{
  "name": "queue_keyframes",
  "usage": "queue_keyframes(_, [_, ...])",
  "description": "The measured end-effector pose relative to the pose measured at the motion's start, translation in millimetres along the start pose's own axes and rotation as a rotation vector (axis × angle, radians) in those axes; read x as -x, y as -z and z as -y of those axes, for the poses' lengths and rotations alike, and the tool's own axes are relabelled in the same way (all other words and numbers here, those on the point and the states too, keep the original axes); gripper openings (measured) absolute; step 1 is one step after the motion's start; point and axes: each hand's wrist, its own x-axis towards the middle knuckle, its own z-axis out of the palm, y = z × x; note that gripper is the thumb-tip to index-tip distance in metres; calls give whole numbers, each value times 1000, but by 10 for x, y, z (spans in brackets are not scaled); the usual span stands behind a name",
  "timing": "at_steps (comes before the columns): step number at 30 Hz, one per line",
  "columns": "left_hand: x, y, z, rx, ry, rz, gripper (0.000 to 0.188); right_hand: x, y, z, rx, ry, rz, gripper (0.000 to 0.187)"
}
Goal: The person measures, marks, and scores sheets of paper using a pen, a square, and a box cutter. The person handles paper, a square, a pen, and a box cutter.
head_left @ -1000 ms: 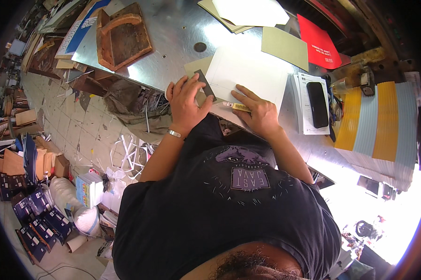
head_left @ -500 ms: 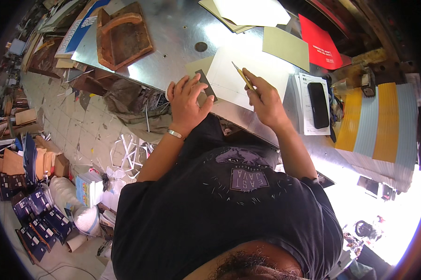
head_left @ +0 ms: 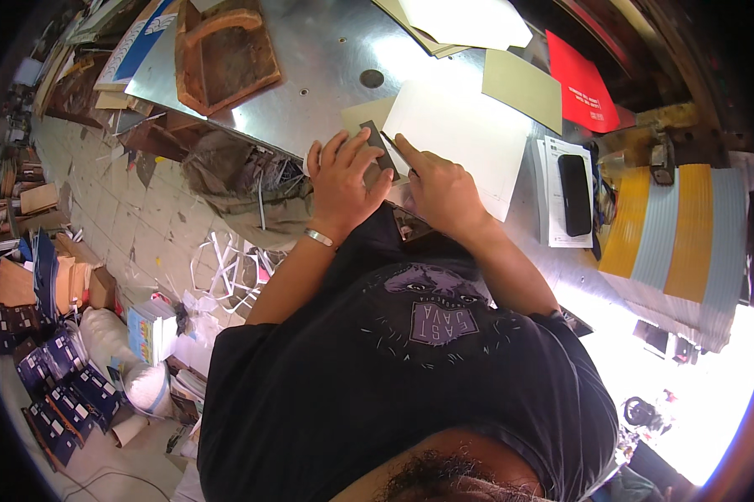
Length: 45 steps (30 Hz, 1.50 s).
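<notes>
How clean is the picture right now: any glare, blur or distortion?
All in the head view: strong light blows out the lower right; glare patches whiten the metal tabletop; the white sheet looks nearly washed out; fisheye distortion curves edges toward the dark rim; left hand and right hand look fairly sharp.

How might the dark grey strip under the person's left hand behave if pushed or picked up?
The strip looks fairly stiff, since its long edges run straight. Lying flat, it would probably slide rather than roll if pushed. Its narrow, flat shape could make it awkward to pinch up off the card.
</notes>
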Motion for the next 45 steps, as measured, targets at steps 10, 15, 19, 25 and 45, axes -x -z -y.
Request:
queue_keyframes(10, [0,-18,7,-22,-9,-18,35,-52,-14,51,115,-42,138,68])
queue_keyframes(15, [2,-26,-1,-37,-10,-29,35,-56,31,133,167,-35,210,75])
queue_keyframes(19, [-6,-7,-17,-38,-4,-28,35,-41,48,222,191,-50,241,79])
queue_keyframes(25, [-12,7,-19,-48,-5,-24,35,-61,63,224,179,-67,267,77])
queue_keyframes(45, [-12,2,-12,-72,0,-6,34,69,75,232,121,-90,266,73])
